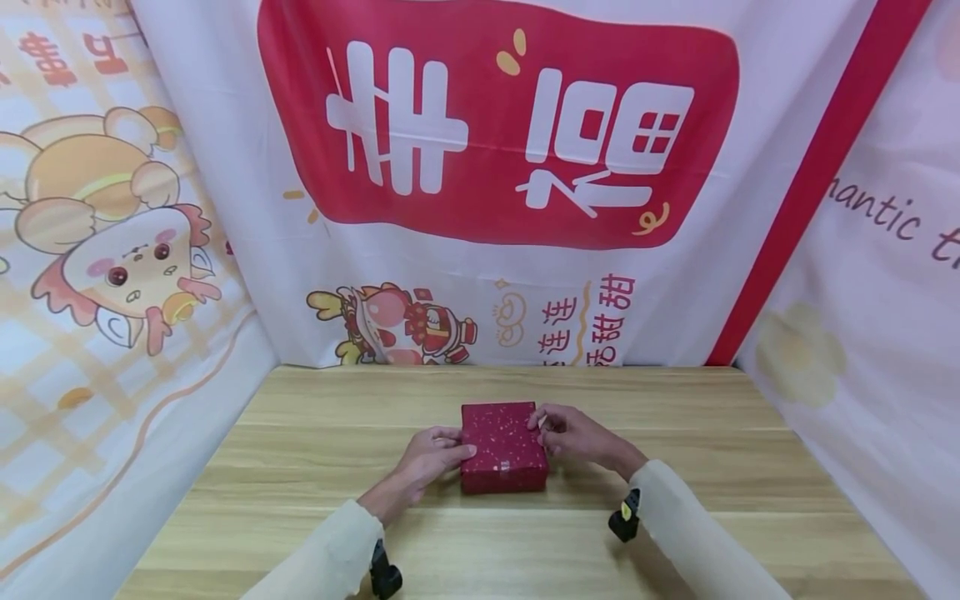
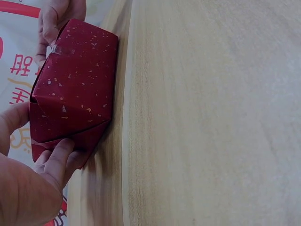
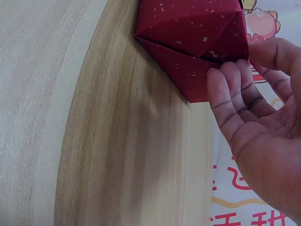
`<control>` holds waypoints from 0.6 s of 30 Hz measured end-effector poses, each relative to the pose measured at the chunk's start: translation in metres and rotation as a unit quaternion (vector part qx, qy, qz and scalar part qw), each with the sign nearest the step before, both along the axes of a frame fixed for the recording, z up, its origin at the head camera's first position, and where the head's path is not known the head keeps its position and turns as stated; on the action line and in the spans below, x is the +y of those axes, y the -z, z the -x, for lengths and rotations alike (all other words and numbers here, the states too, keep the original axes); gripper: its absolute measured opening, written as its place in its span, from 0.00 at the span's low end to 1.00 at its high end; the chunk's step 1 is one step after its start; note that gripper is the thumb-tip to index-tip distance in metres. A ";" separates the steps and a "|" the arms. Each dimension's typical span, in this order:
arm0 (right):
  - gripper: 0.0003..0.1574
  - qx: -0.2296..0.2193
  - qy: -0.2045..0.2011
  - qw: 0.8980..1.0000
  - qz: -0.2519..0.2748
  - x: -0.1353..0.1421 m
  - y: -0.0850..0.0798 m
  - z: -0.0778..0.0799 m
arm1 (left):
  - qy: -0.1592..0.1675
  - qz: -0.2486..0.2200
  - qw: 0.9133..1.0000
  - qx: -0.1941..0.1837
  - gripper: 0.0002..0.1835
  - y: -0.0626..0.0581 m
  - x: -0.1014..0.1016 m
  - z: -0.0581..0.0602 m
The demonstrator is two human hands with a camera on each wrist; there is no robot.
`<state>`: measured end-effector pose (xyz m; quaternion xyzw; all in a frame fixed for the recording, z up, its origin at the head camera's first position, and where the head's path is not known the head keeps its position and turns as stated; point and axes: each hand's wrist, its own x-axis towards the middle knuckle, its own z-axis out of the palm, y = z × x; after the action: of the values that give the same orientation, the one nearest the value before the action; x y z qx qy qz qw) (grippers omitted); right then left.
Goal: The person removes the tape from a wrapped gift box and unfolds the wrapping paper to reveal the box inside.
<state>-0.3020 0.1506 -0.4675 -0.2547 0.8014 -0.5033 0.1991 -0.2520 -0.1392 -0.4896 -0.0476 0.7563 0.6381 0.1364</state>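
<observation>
We see the left hand (image 1: 429,457) gripping the left end of a red wrapped box (image 1: 501,437), its thumb over the top edge and its other fingers against the folded paper of that end. At the box's right end, the right hand (image 1: 577,433) grips too: its thumb meets the top edge while its bent fingertips press on the folded flap. A small pale bit shows among the right fingers in the head view, too small for us to tell what it is.

The box rests flat on a wooden table (image 1: 487,550), between the two hands, and its dark red paper is scattered with light flecks. We notice a shiny clear strip (image 1: 504,467) on the side of the box nearest the person.

Nearer to us than the box, a cream sleeve covers each forearm, one to its left and one to its right, with a small black device (image 1: 386,575) at the left wrist and a matching one at the right.

Beyond the box hangs a white cloth (image 1: 675,292) bearing a red panel (image 1: 495,133) with large white characters. Well to the box's left we find a checked cloth (image 1: 75,450) with a cartoon animal; well to its right, a pale cloth (image 1: 862,333) with dark lettering.
</observation>
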 end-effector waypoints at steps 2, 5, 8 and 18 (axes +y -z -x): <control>0.12 0.000 -0.004 1.000 0.002 0.000 0.000 0.001 | 0.000 0.002 1.000 0.000 0.36 0.000 0.000 0.000; 0.10 0.006 -0.008 1.000 -0.009 0.000 -0.002 0.001 | 0.000 0.004 1.000 0.001 0.36 0.001 0.000 0.000; 0.08 0.027 -0.009 0.999 -0.037 -0.001 -0.004 0.002 | 0.000 0.006 1.000 0.001 0.36 0.001 -0.001 0.000; 0.06 0.066 -0.022 0.993 -0.097 -0.004 -0.015 -0.001 | 0.002 0.007 1.000 0.000 0.36 0.001 0.000 0.000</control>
<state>-0.3011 0.1469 -0.4525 -0.2849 0.8518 -0.4007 0.1807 -0.2518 -0.1394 -0.4904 -0.0466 0.7610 0.6323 0.1376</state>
